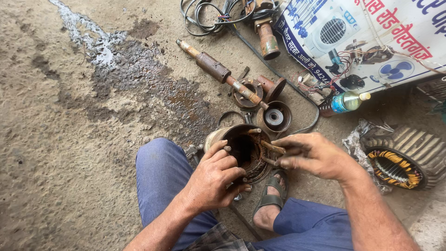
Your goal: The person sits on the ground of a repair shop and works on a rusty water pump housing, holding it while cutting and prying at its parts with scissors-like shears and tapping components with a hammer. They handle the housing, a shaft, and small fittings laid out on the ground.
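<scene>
Oily concrete lies under the rusty stator (245, 149) wedged by the knee; left hand (214, 179) curls on its rim; right hand (312, 155) pinches a stud (272, 148) over the bore; greasy fingers could drop it inside.

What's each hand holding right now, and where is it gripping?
The left hand grips the rusty round motor housing by its near rim. The right hand pinches one of the studs sticking up from that rim.
</scene>
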Available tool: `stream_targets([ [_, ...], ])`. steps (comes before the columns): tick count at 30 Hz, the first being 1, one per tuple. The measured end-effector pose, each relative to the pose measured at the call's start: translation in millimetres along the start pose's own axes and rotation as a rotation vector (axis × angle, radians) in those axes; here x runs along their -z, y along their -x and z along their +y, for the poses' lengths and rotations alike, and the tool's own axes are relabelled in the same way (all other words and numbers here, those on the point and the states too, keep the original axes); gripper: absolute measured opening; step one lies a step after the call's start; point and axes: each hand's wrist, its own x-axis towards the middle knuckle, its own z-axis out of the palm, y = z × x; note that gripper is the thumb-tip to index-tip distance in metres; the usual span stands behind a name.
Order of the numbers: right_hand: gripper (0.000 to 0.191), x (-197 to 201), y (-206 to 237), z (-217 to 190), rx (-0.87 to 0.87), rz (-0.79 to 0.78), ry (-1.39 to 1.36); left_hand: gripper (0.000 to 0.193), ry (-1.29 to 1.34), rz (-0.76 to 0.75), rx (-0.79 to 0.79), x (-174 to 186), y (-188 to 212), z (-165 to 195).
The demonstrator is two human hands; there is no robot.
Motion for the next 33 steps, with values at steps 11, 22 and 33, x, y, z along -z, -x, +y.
stream_targets([
  [11, 0.026, -20, -46, -9, -0.197, 0.279, -0.027, 0.027, 0.002, 0.072, -0.045, 16, 0, -13],
  [22, 0.052, -259, -91, 34, 0.050, 0.177, -0.002, 0.024, 0.024, 0.098, -0.001, 22, 0, -28],
  [33, 0.047, -307, -110, 69, 0.009, 0.158, -0.053, 0.023, 0.026, 0.092, -0.047, 8, 12, -22],
])
